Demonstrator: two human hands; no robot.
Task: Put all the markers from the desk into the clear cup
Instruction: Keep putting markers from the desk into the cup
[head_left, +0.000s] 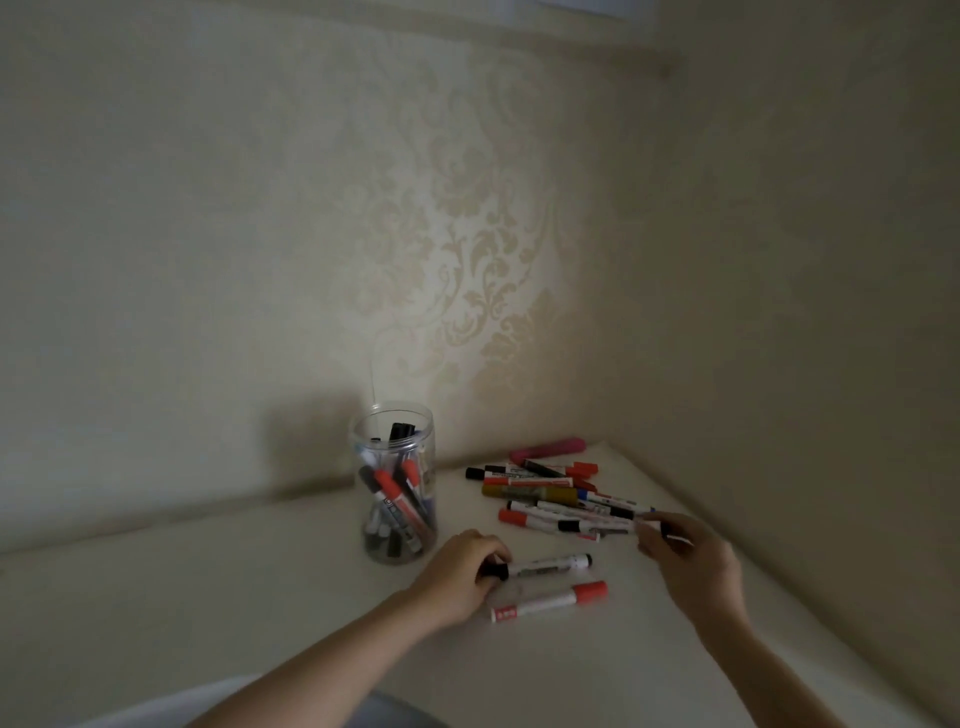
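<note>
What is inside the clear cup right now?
The clear cup holds several markers standing on end, some red-capped, some black-capped. Overlap hides the exact count and those at the back.

cup (397, 483) left, markers inside | loose pile (561, 493) right — two markers (548, 584) perhaps nearer front

Wall (467, 234): cream damask wallpaper. Desk (208, 597): off-white. Markers (561, 499): white barrels, red, black caps; one gold (530, 492), one pink (548, 449).

I saw a glossy clear plastic cup (393, 483), smooth plastic markers (561, 496), a matt pale surface (208, 597), and wallpaper (467, 234) with a faintly sheened damask pattern
</note>
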